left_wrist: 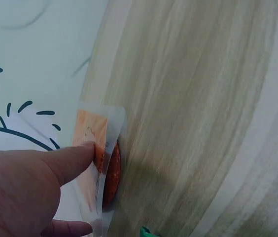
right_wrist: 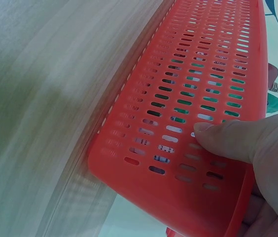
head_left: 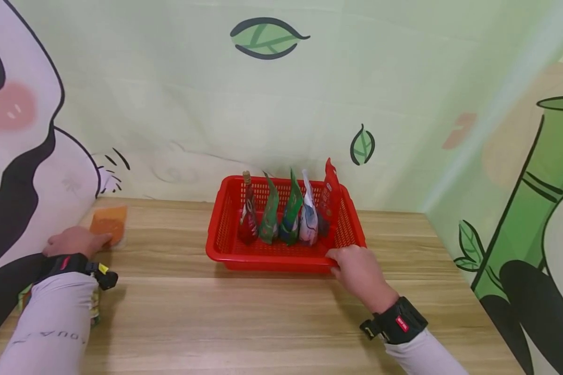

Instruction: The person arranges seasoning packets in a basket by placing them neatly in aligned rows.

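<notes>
At the table's left side, my left hand (head_left: pixel 77 240) pinches an orange packet with clear edges (head_left: pixel 109 221). In the left wrist view the thumb presses the packet's face, and a round reddish-brown piece (left_wrist: pixel 111 177) shows inside. My right hand (head_left: pixel 358 271) grips the near right corner of a red plastic basket (head_left: pixel 272 264), thumb on the perforated outer wall and fingers over the rim. A red bottle-shaped item (head_left: pixel 248 216), two green packets (head_left: pixel 269 213), a white-and-blue packet (head_left: pixel 308 221) and a red packet (head_left: pixel 329 195) stand in a row inside it.
Under the left forearm, a colourful packet (head_left: pixel 95 306) lies mostly hidden on the wooden table (head_left: pixel 225 328). A pale green cloth backdrop (head_left: pixel 178 104) with panda and bamboo drawings rises behind the table and at its sides.
</notes>
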`<action>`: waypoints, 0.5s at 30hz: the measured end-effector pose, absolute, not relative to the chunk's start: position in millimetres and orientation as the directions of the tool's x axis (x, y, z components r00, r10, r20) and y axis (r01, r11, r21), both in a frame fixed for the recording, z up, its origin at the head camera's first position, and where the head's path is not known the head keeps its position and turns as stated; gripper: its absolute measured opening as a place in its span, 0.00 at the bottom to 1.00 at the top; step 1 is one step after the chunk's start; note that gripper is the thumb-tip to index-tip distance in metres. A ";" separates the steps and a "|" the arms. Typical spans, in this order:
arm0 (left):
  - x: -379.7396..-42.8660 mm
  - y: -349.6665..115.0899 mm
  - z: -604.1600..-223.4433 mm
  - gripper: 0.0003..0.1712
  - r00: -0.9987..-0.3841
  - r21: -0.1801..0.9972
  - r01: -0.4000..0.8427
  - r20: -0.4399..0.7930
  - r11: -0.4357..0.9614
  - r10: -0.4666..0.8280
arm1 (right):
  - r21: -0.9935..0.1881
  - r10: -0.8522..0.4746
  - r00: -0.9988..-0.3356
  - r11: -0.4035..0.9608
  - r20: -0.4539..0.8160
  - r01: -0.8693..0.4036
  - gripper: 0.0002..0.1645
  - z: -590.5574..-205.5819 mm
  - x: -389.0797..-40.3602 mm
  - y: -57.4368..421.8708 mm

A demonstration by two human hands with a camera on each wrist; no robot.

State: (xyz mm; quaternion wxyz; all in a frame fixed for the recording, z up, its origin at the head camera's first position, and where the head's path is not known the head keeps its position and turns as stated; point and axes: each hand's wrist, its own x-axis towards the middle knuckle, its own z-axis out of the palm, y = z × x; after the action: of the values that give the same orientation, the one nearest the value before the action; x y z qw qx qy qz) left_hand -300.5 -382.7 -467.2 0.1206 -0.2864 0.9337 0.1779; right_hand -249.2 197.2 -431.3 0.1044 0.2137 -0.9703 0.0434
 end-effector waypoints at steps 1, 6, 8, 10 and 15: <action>-300.0 -383.0 -466.9 0.46 -0.813 0.262 -0.569 -0.324 0.780 -0.484 | -0.038 -0.406 -0.886 0.905 0.222 -0.424 0.18 -431.5 -249.3 197.2; -301.0 -385.9 -469.2 0.43 -0.835 0.277 -0.537 -0.313 0.797 -0.453 | -0.027 -0.409 -0.883 0.904 0.230 -0.426 0.18 -432.0 -248.5 197.3; -302.2 -387.2 -471.3 0.43 -0.836 0.287 -0.535 -0.316 0.794 -0.449 | -0.025 -0.411 -0.881 0.903 0.235 -0.428 0.18 -432.2 -248.3 197.3; -302.9 -388.7 -473.5 0.42 -0.843 0.296 -0.526 -0.309 0.797 -0.441 | -0.024 -0.412 -0.880 0.903 0.235 -0.429 0.17 -432.3 -248.4 197.3; -301.2 -391.5 -478.2 0.42 -0.879 0.401 -0.477 -0.232 0.782 -0.416 | -0.031 -0.409 -0.884 0.904 0.226 -0.426 0.18 -432.3 -249.0 197.3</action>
State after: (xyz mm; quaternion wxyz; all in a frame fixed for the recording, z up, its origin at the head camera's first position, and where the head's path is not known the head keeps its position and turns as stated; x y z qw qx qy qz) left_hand -301.2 -391.5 -478.2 0.0657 -0.2371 0.9417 0.2294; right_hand -249.0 197.3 -432.3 0.1076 0.2152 -0.9698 0.0399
